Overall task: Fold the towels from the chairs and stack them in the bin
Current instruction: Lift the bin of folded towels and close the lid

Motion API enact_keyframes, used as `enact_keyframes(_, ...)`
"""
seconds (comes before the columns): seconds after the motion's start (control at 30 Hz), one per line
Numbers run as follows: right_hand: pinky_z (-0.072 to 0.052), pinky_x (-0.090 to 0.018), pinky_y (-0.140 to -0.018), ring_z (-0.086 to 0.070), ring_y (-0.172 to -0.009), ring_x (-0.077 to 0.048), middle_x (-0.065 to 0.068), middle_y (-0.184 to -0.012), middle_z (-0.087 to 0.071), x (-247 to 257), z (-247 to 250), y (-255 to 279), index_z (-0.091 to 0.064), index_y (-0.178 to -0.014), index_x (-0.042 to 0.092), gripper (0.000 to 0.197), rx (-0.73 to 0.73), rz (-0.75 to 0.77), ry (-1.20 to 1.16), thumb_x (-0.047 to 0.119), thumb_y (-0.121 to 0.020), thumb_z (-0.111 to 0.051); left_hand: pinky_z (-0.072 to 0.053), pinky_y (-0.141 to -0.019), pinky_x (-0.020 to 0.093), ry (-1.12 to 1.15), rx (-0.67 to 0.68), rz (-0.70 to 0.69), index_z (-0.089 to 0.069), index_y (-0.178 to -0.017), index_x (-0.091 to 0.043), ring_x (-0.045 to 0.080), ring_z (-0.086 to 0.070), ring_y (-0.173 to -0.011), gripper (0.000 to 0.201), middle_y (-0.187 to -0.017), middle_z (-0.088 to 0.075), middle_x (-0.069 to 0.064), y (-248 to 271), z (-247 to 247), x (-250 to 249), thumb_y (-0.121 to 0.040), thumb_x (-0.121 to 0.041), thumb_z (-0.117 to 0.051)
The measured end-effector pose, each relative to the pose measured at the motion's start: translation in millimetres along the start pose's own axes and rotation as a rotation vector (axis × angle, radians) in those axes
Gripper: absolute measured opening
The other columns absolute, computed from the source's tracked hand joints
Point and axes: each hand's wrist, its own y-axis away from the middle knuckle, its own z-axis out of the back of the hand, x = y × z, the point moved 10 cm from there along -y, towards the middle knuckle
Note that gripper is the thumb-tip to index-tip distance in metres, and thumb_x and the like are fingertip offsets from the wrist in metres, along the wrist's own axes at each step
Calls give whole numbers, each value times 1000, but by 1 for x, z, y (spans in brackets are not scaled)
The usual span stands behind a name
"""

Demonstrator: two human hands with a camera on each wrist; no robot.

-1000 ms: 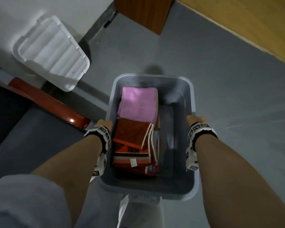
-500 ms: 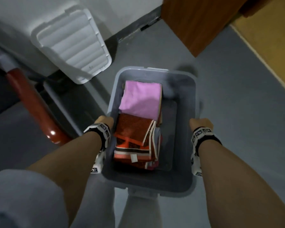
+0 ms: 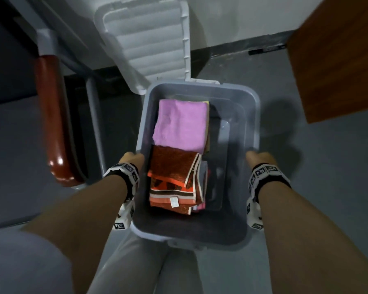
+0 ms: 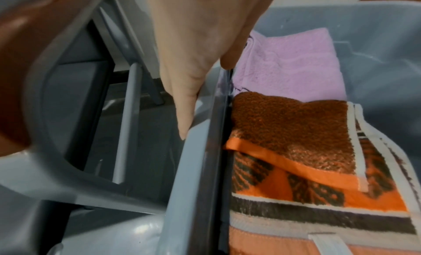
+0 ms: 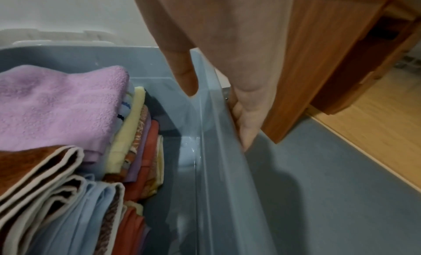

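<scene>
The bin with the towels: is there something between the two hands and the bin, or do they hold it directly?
Nothing visible stands between. The left hand grips the left rim of the bin and the right hand grips the right rim, thumbs inside, fingers outside. The pink towel and the orange patterned towel already lie inside.

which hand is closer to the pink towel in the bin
Left. The left hand grips the bin rim on the side the pink towel lies against. The right hand grips the opposite rim, with bare bin floor between it and the towel.
</scene>
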Motion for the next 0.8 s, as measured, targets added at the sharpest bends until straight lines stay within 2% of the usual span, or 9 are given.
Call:
enact_keyframes(0.13, -36, -30, -74, -49, -84, -27, -13, -97, -53, 62, -28, -40, -53, -96, 8, 26, 24, 55, 22, 33, -93, -47, -47, -88, 34, 66, -23, 104, -62, -112, -7, 34, -61, -102, 45, -108, -64, 17, -43, 12, 10, -86, -42, -49)
enact_keyframes(0.27, -37, -30, -72, -50, -82, -28, -15, -95, -54, 107, -61, -74, -57, -99, 1, 29, 55, 81, 96, 28, -93, -49, -47, -92, 35, 75, -42, 170, -61, -117, -6, 36, -59, -106, 45, -115, -63, 19, -86, 14, 17, -88, -38, -49)
enact_keyframes(0.4, -44, -34, -80, -59, -101, -36, -23, -109, -61, 138, -99, -115, -61, -111, -7, 38, 78, 82, 213, 24, -92, -52, -46, -87, 34, 94, -45, 213, -62, -115, 0, 37, -59, -106, 40, -114, -63, 22, -127, 6, 20, -88, -26, -51)
enact_keyframes(0.5, -43, -33, -76, -57, -92, -33, -22, -104, -60, 151, -125, -141, -60, -101, -5, 30, 93, 90, 262, 21, -92, -51, -48, -92, 38, 158, -46, 238, -63, -112, 0, 37, -59, -106, 57, -112, -64, 22, -156, -8, 27, -71, -35, -47)
enact_keyframes(0.53, -41, -31, -74, -55, -89, -32, -19, -100, -58, 154, -132, -146, -60, -103, -4, 29, 91, 90, 267, 21, -92, -51, -48, -93, 39, 189, -41, 246, -63, -113, -1, 36, -59, -106, 59, -112, -64, 22, -164, -14, 29, -69, -36, -46)
enact_keyframes(0.6, -37, -29, -72, -52, -85, -29, -16, -99, -57, 164, -146, -163, -60, -108, -4, 32, 74, 103, 251, 23, -93, -51, -48, -94, 39, 237, -57, 261, -63, -115, -2, 36, -60, -106, 52, -113, -64, 22, -182, -23, 32, -76, -35, -51)
enact_keyframes(0.67, -37, -28, -71, -53, -84, -28, -16, -98, -57, 172, -160, -175, -61, -110, -4, 36, 63, 117, 251, 27, -93, -51, -51, -91, 41, 311, -91, 259, -66, -110, -4, 36, -63, -102, 56, -108, -66, 22, -199, -30, 36, -68, -39, -52)
enact_keyframes(0.73, -41, -29, -75, -59, -96, -33, -19, -107, -62, 176, -170, -186, -61, -114, -5, 41, 54, 109, 285, 29, -93, -52, -52, -84, 40, 372, -113, 260, -69, -103, -5, 32, -65, -93, 60, -98, -69, 19, -210, -35, 40, -58, -40, -50)
enact_keyframes(0.8, -42, -30, -79, -60, -108, -35, -21, -115, -63, 181, -179, -197, -62, -116, -5, 43, 48, 114, 309, 30, -92, -52, -52, -75, 37, 418, -129, 263, -69, -98, -5, 30, -65, -82, 56, -86, -68, 16, -217, -42, 43, -56, -38, -50)
